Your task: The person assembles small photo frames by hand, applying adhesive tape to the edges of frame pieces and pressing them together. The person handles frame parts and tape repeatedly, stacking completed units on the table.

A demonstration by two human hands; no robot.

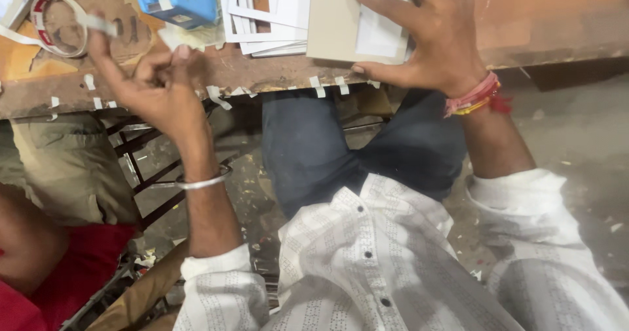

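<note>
Card: grey card [334, 19] under the spread right hand [439, 39] fingers.
Tape: strip [98, 24] pinched by left hand [154, 85] fingers.
Table: worn wooden table [262, 72], tape bits along its edge.
Floor: dusty concrete floor [576, 141], littered.

- The grey card [334, 23] runs past the top edge under the right hand [439, 36].
- The blue box [180, 0] is cropped above.
- The tape strip [98, 24] on the left hand [147, 85] is blurred.

Tape roll [60, 24] left of card stack [275, 13]
</note>
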